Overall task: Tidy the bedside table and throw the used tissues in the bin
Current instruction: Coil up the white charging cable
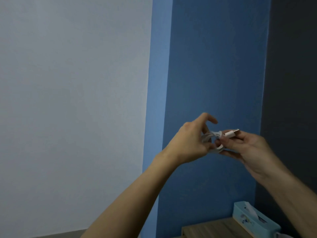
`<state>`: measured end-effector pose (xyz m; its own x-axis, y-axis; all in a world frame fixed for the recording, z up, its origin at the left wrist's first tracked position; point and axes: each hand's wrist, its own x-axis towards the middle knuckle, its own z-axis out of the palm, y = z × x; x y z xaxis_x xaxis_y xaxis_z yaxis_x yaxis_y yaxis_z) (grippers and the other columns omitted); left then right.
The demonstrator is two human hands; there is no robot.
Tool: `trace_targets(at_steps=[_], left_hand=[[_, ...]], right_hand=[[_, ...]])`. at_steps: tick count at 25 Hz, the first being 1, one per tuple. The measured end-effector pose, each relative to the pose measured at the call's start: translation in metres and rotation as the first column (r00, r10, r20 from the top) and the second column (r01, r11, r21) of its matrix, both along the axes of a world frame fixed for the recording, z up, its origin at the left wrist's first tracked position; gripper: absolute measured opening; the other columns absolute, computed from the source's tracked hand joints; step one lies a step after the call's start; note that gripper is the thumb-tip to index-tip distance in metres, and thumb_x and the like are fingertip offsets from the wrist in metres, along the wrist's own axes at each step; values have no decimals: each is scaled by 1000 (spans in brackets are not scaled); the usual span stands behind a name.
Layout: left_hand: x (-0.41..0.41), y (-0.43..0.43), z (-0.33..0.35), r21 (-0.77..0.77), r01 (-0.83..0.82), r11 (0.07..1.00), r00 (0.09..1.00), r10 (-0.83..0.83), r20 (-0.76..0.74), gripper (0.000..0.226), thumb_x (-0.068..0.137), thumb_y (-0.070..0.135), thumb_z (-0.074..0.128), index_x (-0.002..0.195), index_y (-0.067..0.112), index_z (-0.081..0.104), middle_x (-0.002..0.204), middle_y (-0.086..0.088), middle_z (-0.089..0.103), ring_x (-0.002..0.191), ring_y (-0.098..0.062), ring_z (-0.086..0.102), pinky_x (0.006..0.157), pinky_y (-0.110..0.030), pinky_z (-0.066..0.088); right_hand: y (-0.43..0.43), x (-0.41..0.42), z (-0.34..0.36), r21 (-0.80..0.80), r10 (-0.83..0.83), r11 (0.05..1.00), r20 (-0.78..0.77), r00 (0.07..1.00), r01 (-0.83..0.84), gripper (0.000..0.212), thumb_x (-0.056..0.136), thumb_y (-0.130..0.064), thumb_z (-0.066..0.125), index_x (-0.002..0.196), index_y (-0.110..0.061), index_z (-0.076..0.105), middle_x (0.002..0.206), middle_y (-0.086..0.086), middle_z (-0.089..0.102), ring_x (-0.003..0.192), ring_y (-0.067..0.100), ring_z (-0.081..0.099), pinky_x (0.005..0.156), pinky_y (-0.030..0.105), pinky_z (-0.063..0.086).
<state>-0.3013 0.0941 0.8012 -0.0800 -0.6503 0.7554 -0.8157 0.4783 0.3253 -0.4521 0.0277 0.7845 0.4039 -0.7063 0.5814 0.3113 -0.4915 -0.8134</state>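
Left grip curls round a coiled white cable; right grip pinches its USB plug. I hold both up before the blue wall. Tissue box sits on the wooden worktop, low right, well apart.

Holds both bare arms up, converging ahead. Grips a coiled cable in the left hand, fingers curled. Pinches its plug end with the right hand.
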Motion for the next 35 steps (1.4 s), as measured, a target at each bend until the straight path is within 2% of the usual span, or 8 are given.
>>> trace_targets(at_steps=[5, 9, 14, 19, 24, 26, 30, 35], left_hand=[[16, 5, 0, -38, 123, 992, 910, -128, -394, 17, 82, -6, 65, 94, 5, 67, 70, 0, 60, 56, -14, 57, 49, -23, 53], [23, 9, -10, -112, 398, 910, 706, -382, -596, 18, 88, -9, 57, 98, 3, 67, 79, -7, 68, 59, -10, 62, 57, -21, 54], [16, 3, -17, -135, 340, 931, 745, -354, -566, 24, 88, 1, 61, 110, 7, 69, 84, -8, 61, 69, -5, 56, 58, -15, 48], [9, 0, -17, -84, 298, 951, 813, -299, -500, 23, 89, 9, 63, 110, 15, 70, 108, 0, 62, 98, -5, 59, 70, -17, 51], [3, -2, -12, -15, 267, 964, 841, -240, -485, 18, 83, 8, 70, 99, 1, 75, 70, 4, 67, 67, -2, 60, 60, -15, 49], [0, -2, -15, -32, 233, 972, 865, -222, -451, 17, 78, 5, 75, 94, 0, 76, 71, 6, 65, 65, 2, 60, 59, -11, 46], [-2, -5, -19, -111, 176, 978, 850, -208, -484, 32, 70, 1, 80, 85, 20, 58, 85, -7, 63, 74, -25, 62, 61, -36, 54], [-5, -9, -18, -142, 114, 983, 879, -166, -447, 34, 70, -3, 74, 87, 18, 53, 74, 2, 55, 62, -10, 53, 48, -19, 49]], right_hand=[[-10, 3, -3, 104, 35, 993, 137, 990, -49, 93, 7, -53, 88, 84, -5, 65, 64, 1, 73, 65, 10, 71, 56, 20, 56], [-4, 5, 0, 69, -10, 998, 172, 985, -2, 69, 25, -42, 86, 81, -7, 66, 62, 0, 73, 63, 9, 71, 55, 19, 55], [1, 7, 0, 64, -65, 996, 176, 982, 55, 12, 74, -13, 64, 84, -6, 66, 59, -3, 72, 61, 8, 69, 55, 18, 56], [6, 9, -3, 40, -105, 994, 187, 977, 99, 37, 56, -31, 72, 85, -8, 67, 62, -2, 73, 65, 11, 71, 55, 19, 56], [11, 14, -11, 44, -99, 995, 190, 977, 92, 39, 59, -29, 69, 90, -6, 67, 70, -4, 76, 73, 16, 73, 55, 19, 55], [14, 16, -13, 36, -83, 996, 193, 978, 78, 25, 71, -19, 65, 91, -6, 67, 75, -4, 76, 74, 15, 73, 56, 19, 56], [17, 18, -10, 53, -93, 995, 231, 969, 83, 9, 83, -4, 60, 90, -4, 66, 70, -2, 76, 68, 13, 72, 55, 18, 55], [20, 22, -11, 31, -154, 988, 236, 959, 151, 8, 82, -5, 61, 88, -4, 67, 74, 5, 72, 65, 12, 71, 57, 18, 56]])
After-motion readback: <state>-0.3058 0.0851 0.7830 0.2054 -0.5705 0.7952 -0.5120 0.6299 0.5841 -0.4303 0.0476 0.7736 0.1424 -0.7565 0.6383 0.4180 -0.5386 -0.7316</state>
